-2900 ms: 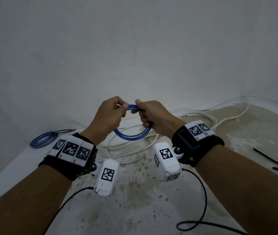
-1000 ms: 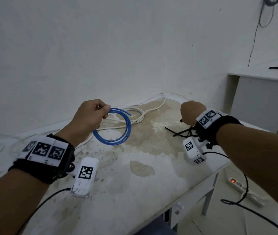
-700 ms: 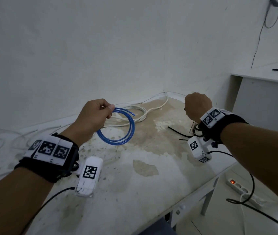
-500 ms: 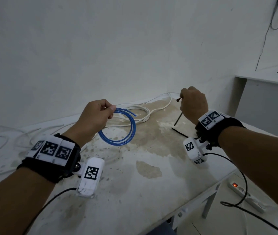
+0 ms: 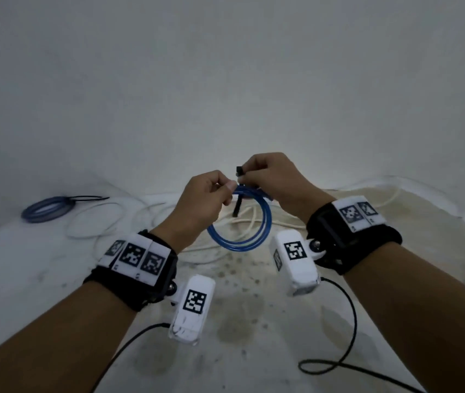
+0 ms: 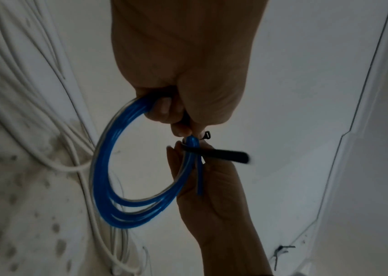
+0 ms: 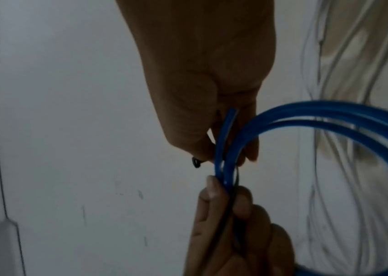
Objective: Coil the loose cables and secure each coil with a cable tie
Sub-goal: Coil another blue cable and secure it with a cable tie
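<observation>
I hold a blue cable coil (image 5: 237, 246) in the air above the stained white table (image 5: 27, 279). My left hand (image 5: 227, 191) pinches the coil at its top. Right beside it, my right hand (image 5: 249, 177) pinches a black cable tie (image 5: 239, 171); the tie's tail hangs down behind the coil. In the left wrist view the tie (image 6: 223, 155) lies across the bundled strands of the coil (image 6: 103, 168), just below my left fingertips. In the right wrist view the tie's head (image 7: 196, 162) sticks out left of the coil (image 7: 330, 115), and its strap runs down into my left fingers (image 7: 242, 201).
A second blue coil (image 5: 47, 208), bound with a black tie, lies at the far left of the table. Loose white cables (image 5: 106, 219) sprawl along the back by the wall. A black camera lead (image 5: 339, 350) loops near the front right.
My right hand took a black cable tie from the table's right side and carried it left to the coil. My left hand kept hold of the coil. The view swung back left.
</observation>
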Demonstrator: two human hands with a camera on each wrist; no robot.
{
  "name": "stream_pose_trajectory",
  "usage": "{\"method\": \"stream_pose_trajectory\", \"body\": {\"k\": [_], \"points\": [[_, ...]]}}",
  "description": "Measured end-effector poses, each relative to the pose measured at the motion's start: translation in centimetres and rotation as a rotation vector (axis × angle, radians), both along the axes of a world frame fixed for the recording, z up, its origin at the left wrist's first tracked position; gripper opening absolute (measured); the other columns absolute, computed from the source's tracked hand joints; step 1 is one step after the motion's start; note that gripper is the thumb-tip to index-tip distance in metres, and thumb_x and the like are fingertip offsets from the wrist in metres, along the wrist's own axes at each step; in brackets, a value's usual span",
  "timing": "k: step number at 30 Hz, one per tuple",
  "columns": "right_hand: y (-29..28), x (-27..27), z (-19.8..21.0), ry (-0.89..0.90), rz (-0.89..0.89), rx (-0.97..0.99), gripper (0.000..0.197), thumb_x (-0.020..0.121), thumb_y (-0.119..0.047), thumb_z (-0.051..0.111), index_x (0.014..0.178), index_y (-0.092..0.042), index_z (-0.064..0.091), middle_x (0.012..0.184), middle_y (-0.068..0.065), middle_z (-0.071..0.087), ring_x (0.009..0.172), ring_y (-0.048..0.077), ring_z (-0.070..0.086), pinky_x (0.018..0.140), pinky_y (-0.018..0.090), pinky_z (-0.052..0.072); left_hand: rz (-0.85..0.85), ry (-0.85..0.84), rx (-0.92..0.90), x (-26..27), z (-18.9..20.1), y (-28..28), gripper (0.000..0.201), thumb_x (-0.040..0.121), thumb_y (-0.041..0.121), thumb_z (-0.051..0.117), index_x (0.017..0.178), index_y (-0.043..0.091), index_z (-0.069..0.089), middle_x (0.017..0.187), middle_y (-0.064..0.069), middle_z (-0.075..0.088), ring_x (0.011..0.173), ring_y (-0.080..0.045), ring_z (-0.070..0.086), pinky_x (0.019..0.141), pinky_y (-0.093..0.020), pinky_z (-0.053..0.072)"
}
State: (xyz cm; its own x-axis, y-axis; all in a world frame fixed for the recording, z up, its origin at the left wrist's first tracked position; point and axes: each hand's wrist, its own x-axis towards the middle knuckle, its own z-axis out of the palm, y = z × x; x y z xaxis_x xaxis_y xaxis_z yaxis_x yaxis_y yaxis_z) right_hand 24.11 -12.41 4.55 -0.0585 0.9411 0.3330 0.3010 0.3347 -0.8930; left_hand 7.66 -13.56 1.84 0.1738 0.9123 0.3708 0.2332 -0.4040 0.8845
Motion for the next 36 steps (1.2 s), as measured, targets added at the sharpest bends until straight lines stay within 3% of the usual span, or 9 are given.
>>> {"method": "stream_pose_trajectory", "body": {"k": [6,10,14,18,25,29,31,34,36], "points": [[3.2,-5.2,-1.4,0.29,0.249,-0.242,0.012,0.09,0.001,0.06,0.079,0.001,0.065,0.085,0.019,0.068,0.079,0.027,0.068,0.074,0.035,0.059,0.2,0.083,0.091,-4.4,-0.4,2.0,0.019,0.096,0.015,0.058,0.079,0.009,0.065,0.062,0.001,0.059,0.043,0.0,0.043,0.048,-0.015,0.032],[4.8,-6.0,-2.3,0.298,0.253,-0.207,0.011,0.09,-0.01,0.068,0.083,-0.002,0.07,0.088,0.015,0.071,0.078,0.02,0.07,0.07,0.027,0.058,0.238,0.085,0.109,-5.1,-0.7,3.8,0.021,0.095,0.015,0.059,0.075,0.016,0.064,0.062,0.002,0.061,0.045,0.001,0.047,0.048,-0.012,0.033],[5.9,-5.3,-2.9,0.287,0.215,-0.138,0.027,0.091,-0.023,0.07,0.092,0.004,0.073,0.091,0.021,0.073,0.081,0.023,0.071,0.072,0.028,0.057,0.224,0.051,0.078,-4.1,-0.7,5.1,0.019,0.094,0.016,0.061,0.076,0.014,0.065,0.066,-0.003,0.063,0.043,0.002,0.047,0.046,-0.013,0.033],[6.1,-4.7,-3.0,0.26,0.152,-0.121,0.029,0.092,-0.023,0.068,0.089,0.006,0.07,0.08,0.014,0.07,0.071,0.018,0.07,0.067,0.026,0.057,0.215,0.035,0.041,-3.2,-1.1,5.8,0.014,0.094,0.015,0.062,0.084,0.008,0.068,0.067,-0.003,0.065,0.043,0.002,0.049,0.049,-0.015,0.034],[5.7,-5.2,-2.2,0.296,0.109,-0.198,0.031,0.09,-0.018,0.07,0.098,0.011,0.064,0.078,0.015,0.073,0.067,0.027,0.071,0.065,0.034,0.06,0.189,0.001,-0.11,-3.4,-0.4,6.0,0.014,0.095,0.017,0.059,0.106,0.014,0.069,0.065,0.001,0.059,0.042,0.001,0.045,0.048,-0.018,0.034],[5.1,-5.6,-1.9,0.303,0.097,-0.213,0.032,0.09,-0.019,0.07,0.108,0.006,0.059,0.077,0.017,0.072,0.063,0.026,0.07,0.06,0.033,0.06,0.158,0.064,-0.086,-3.5,0.3,5.4,0.02,0.095,0.011,0.057,0.091,0.001,0.074,0.061,0.0,0.053,0.04,0.0,0.04,0.043,-0.013,0.031],[5.0,-5.6,-1.7,0.242,0.089,-0.215,0.039,0.09,-0.024,0.071,0.112,0.005,0.057,0.079,0.016,0.074,0.066,0.026,0.072,0.062,0.035,0.061,0.178,0.067,-0.076,-3.7,0.6,5.2,0.019,0.093,0.011,0.059,0.085,0.004,0.074,0.06,0.0,0.054,0.039,0.0,0.041,0.042,-0.012,0.031],[5.2,-5.3,-1.4,-0.032,-0.007,-0.144,0.034,0.09,-0.037,0.069,0.107,-0.011,0.056,0.082,0.006,0.075,0.076,0.021,0.073,0.072,0.039,0.062,0.229,0.061,-0.092,-4.3,0.8,5.3,0.017,0.092,0.012,0.06,0.084,0.008,0.075,0.063,0.0,0.056,0.038,0.0,0.042,0.045,-0.015,0.032],[5.2,-4.8,-0.7,-0.261,-0.043,0.027,0.023,0.086,-0.03,0.072,0.102,-0.022,0.058,0.096,0.0,0.07,0.089,0.018,0.068,0.079,0.037,0.058,0.272,0.033,-0.106,-4.9,1.1,5.4,0.016,0.091,0.012,0.061,0.084,0.009,0.074,0.064,-0.001,0.058,0.037,0.001,0.042,0.048,-0.018,0.032]]}}
